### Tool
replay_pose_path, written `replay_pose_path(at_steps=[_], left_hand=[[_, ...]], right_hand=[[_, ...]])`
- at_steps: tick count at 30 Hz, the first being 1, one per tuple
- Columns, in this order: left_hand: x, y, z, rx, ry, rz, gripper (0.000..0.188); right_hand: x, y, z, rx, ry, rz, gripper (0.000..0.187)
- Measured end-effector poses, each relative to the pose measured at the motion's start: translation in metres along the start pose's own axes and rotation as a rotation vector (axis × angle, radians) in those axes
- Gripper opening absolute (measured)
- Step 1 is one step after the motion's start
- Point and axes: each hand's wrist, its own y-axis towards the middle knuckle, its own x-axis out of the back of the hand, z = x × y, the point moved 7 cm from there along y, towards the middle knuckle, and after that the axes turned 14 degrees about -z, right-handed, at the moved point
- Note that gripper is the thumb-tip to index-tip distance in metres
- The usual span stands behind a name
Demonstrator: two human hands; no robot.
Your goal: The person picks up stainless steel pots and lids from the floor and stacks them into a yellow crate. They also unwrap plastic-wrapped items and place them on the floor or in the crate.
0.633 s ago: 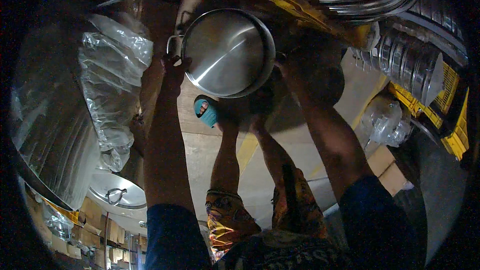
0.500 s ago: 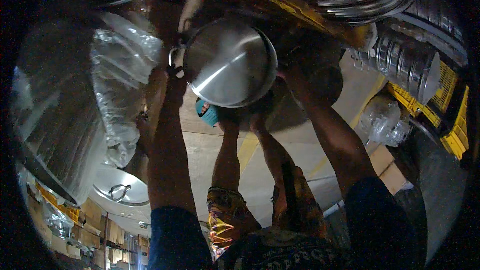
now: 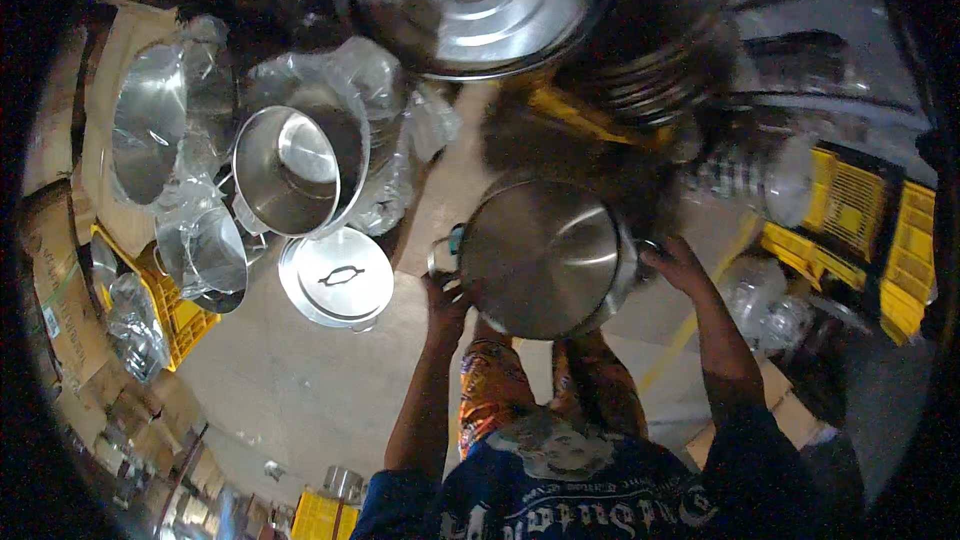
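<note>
A wide, round steel pot (image 3: 540, 260) hangs in front of my legs, its open mouth tilted up towards me and bare metal showing inside. My left hand (image 3: 450, 302) is closed at the pot's left side, just below the loop handle. On the other side, my right hand (image 3: 676, 264) grips the right handle, its fingers partly hidden. To the left on the floor stands a smaller pot with its lid (image 3: 338, 277) on. Behind that is an open steel pot (image 3: 288, 170), set against larger pots wrapped in clear plastic (image 3: 380, 90).
A big round steel lid (image 3: 470, 0) lies at the far side. Stacked steel pieces (image 3: 650, 80) rest beside it, near a yellow edge. Yellow crates (image 3: 850, 210) stand at right, another yellow crate (image 3: 185, 325) at left. Cardboard boxes (image 3: 60, 290) line the left.
The pot has come nearer my body and my arms have drawn in. My view has swung left, bringing the open pot, the lidded pot and the big lid more fully into sight.
</note>
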Motion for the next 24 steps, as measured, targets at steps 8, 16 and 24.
replay_pose_path(at_steps=[8,16,24], left_hand=[[0.064,-0.222,-0.072,-0.181,-0.236,-0.34,0.068],[0.156,-0.39,-0.065,-0.189,-0.252,-0.694,0.063],[0.267,-0.512,0.049,-0.145,-0.499,-0.955,0.083]], right_hand=[[0.047,-0.075,0.1,0.199,-0.14,-0.017,0.083],[-0.008,-0.22,0.24,0.613,-0.189,0.23,0.07],[-0.162,-0.364,0.301,0.798,-0.333,0.186,0.047]])
